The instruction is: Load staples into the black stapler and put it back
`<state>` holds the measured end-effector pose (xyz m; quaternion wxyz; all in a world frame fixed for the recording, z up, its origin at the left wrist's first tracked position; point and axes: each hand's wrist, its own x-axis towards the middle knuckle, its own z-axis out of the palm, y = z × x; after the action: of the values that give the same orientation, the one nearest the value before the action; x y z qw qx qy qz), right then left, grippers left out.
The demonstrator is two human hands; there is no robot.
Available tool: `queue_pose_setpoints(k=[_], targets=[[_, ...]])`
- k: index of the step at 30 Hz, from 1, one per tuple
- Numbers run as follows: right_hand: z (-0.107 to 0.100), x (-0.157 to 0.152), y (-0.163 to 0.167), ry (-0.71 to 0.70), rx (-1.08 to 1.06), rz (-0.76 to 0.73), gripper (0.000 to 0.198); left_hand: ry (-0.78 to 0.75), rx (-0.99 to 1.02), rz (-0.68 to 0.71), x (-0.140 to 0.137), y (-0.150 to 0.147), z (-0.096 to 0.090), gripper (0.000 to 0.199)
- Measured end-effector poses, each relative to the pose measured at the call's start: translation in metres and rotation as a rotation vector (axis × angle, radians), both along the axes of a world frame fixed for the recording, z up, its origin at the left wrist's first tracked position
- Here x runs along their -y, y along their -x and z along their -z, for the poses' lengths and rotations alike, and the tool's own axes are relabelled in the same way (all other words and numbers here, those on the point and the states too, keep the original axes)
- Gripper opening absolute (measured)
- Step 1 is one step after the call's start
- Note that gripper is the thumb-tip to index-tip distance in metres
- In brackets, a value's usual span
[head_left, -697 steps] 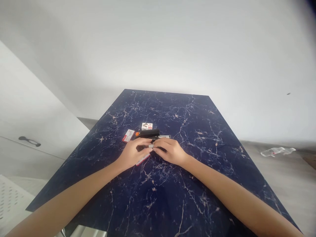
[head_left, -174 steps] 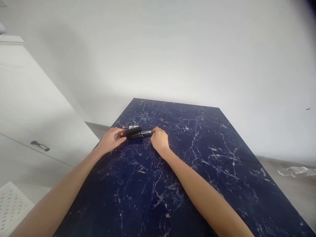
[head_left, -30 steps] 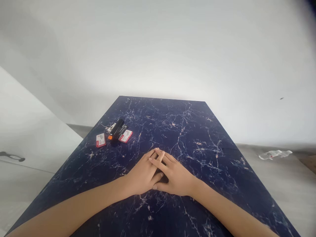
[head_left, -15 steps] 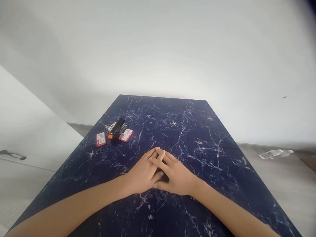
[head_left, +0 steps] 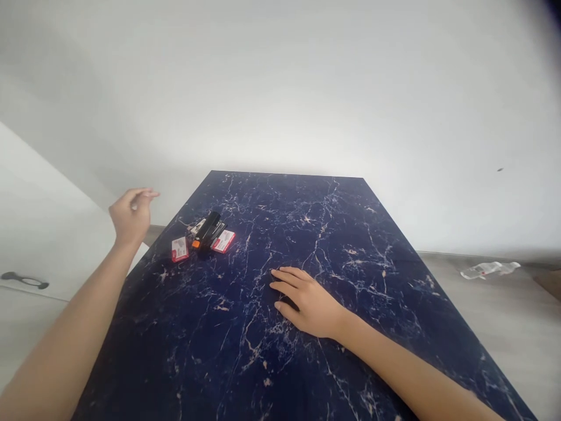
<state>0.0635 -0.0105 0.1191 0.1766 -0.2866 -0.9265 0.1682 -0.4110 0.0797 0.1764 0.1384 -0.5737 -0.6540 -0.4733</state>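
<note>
My left hand [head_left: 132, 215] is raised off the left edge of the table, nearest to a small group of objects. Its fingers are loosely bent and slightly blurred, and no object shows in it. My right hand [head_left: 309, 301] lies palm down on the dark blue marbled table [head_left: 333, 234], fingers spread and holding nothing. In the group lies a black stapler-like object [head_left: 209, 226] with an orange end. A small red-and-white box [head_left: 179, 249] sits to its left, and a second red-and-white box [head_left: 224, 241] to its right. Behind the black object, a whitish piece [head_left: 198, 226] is partly hidden.
A pale wall [head_left: 284, 105] stands behind the table's far edge. On the floor to the right lies a clear plastic bottle [head_left: 486, 271]. At the left is a white cabinet front with a dark handle [head_left: 25, 280].
My hands were clasped together on the table and have parted. The left hand has lifted away to the left and forward. The right hand stays on the table, fingers spread.
</note>
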Motion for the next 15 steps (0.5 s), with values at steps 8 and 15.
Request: queue_pose_setpoints(k=[8, 15], targets=[[0.000, 0.000, 0.002, -0.003, -0.015, 0.015, 0.040, 0.443, -0.386, 0.063, -0.020, 0.011, 0.060, 0.037], [0.001, 0.002, 0.004, -0.036, -0.032, 0.020, 0.038, 0.521, -0.518, 0.295, -0.026, -0.025, 0.057, 0.045]])
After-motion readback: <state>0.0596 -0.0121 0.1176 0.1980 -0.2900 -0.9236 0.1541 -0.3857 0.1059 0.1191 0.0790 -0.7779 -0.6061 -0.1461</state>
